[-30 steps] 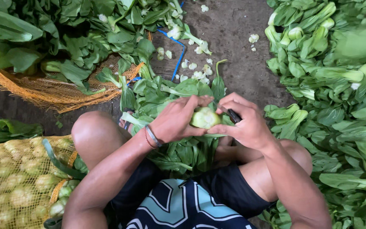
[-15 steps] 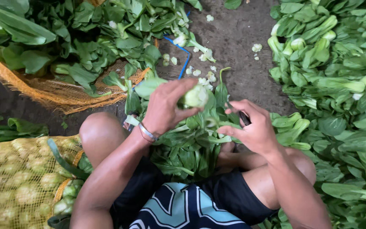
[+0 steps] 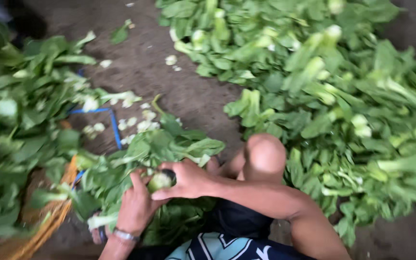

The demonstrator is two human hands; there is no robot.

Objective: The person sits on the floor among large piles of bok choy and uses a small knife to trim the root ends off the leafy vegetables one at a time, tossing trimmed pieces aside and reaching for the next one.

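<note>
Both hands have come lower and further left in view than half a second ago, and the view has swung right, so the big heap of greens point(image 3: 343, 96) now fills the far right. The left hand point(image 3: 138, 204) is curled around the leafy end of a bok choy point(image 3: 160, 180), which it no longer holds raised. The right hand point(image 3: 188, 179), earlier apart with fingers loose, now closes over the pale stem end, gripping a dark-handled knife point(image 3: 169, 172) against it.

Dark bare dirt floor point(image 3: 188, 91), dim light, scattered pale trimmings point(image 3: 143, 123)
</note>
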